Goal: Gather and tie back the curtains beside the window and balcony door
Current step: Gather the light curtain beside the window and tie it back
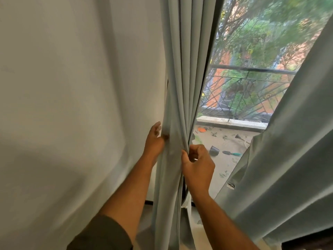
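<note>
- Gathering step under way on the left curtain (182, 87), bunched into narrow pleats against the white wall (72, 87) beside the balcony door (243, 87).
- Left hand (155, 139) at the wall-side edge of the bundle, fingers reaching behind the fabric, thumb pressed on the front; how far it wraps round is hidden.
- Right hand (197, 163) on the door-side edge, thumb and curled fingers pinching the outer pleats together.
- No tieback or hook in sight; probably needed next: squeezing the bundle with one hand, freeing the other to fetch a tie and loop it round.
- Right curtain (288, 141) hanging loose and slanting across the opening, not yet gathered.
- Outside, beyond the glass: balcony railing (252, 83), a dark flowerpot (214, 150) on its side, a green-handled trowel (232, 153), scattered leaves on the floor.
- Little in the way, save slippery folds likely to spill from a light pinch.
</note>
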